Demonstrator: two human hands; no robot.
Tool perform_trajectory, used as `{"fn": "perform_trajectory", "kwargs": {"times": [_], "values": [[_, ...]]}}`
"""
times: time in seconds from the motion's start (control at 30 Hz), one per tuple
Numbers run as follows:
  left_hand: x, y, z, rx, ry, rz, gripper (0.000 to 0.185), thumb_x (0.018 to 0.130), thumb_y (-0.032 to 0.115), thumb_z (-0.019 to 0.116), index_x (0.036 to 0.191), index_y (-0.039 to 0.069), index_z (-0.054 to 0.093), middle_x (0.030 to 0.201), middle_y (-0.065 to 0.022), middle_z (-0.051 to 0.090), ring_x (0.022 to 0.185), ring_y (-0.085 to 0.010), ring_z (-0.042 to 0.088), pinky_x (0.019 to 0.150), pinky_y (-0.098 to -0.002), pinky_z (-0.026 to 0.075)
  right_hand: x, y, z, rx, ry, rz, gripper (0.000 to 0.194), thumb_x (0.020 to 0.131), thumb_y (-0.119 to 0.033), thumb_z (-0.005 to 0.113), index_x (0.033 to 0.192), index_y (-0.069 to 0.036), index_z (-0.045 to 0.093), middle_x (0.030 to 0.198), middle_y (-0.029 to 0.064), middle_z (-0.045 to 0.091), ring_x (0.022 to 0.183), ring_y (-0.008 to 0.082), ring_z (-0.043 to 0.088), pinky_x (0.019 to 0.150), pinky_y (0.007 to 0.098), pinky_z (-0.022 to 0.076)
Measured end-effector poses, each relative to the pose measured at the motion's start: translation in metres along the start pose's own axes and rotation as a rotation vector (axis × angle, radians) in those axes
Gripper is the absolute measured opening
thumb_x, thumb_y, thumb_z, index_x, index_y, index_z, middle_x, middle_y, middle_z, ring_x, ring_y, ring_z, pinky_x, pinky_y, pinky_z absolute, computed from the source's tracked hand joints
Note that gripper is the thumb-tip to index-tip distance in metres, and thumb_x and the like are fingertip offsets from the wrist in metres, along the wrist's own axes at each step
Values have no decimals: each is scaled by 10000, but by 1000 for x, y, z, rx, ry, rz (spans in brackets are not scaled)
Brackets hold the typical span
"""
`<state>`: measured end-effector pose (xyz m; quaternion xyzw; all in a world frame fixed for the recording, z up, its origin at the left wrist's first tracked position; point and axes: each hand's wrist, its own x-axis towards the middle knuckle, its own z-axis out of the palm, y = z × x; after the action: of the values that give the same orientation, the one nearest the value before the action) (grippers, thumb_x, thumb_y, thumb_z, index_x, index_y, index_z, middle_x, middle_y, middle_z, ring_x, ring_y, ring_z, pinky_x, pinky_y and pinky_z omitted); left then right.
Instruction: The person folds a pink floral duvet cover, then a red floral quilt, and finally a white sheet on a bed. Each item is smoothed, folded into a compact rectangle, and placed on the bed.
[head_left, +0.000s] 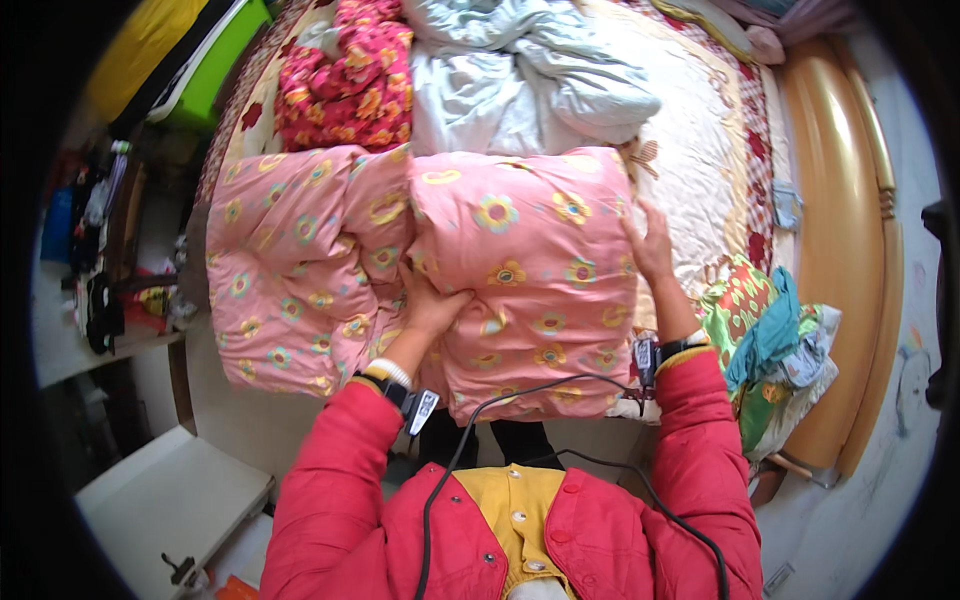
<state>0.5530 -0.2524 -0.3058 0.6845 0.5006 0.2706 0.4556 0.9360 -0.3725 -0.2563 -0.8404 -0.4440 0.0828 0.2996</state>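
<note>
A pink floral quilt (525, 277) lies partly folded across the near part of the bed, its right portion a thick rectangular stack and its left portion looser and wrinkled. My left hand (435, 304) presses into the fold between the two portions, thumb spread over the right stack; some fingertips are hidden by the fabric. Against the quilt's right edge rests my right hand (649, 240), its fingers extended and apart. Behind the quilt lie a red floral bedding piece (349, 97) and a crumpled pale blue quilt (517, 82).
A wooden bed headboard (840, 247) stands at the right, with piled clothes (780, 352) beside the mattress. A green container (217, 75) is at upper left. A white panel (176, 502) lies lower left. A black cable (487, 409) runs between my arms.
</note>
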Motion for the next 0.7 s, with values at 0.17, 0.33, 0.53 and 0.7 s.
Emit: {"fn": "perform_trajectory", "kwargs": {"times": [0.17, 0.33, 0.53, 0.7], "values": [[20, -15, -10, 89, -303, -378, 585, 703, 187, 716, 1234, 2, 551, 1209, -257, 597, 1115, -347, 592, 904, -388, 485, 71, -17, 30, -309, -68, -195, 730, 878, -611, 495, 1441, -159, 392, 1505, 148, 341, 1417, 370, 212, 1108, 579, 183], [7, -8, -51, -147, -332, -100, 497, 721, 80, 617, 1210, 11, 558, 1100, -229, 645, 1031, -374, 621, 870, -393, 493, 89, -52, 32, -207, -411, -249, 707, 798, -616, 592, 1303, -125, 531, 1260, 179, 561, 1186, 333, 508, 977, 515, 368], [41, -20, -73, -67, 47, 156, 540, 752, 25, 527, 1289, 9, 470, 1013, -266, 632, 958, -443, 601, 819, -442, 499, 87, -93, 14, -39, -94, -158, 416, 760, -406, 783, 661, -68, 563, 625, 137, 607, 526, 287, 579, 514, 386, 460], [81, -81, -25, 318, -10, -187, 707, 803, 125, 540, 1416, -4, 214, 981, -322, 614, 890, -498, 589, 781, -564, 463, 83, -83, 90, -449, -15, -66, 414, 836, -490, 654, 853, -80, 604, 784, 147, 622, 759, 341, 593, 706, 452, 452]]}}
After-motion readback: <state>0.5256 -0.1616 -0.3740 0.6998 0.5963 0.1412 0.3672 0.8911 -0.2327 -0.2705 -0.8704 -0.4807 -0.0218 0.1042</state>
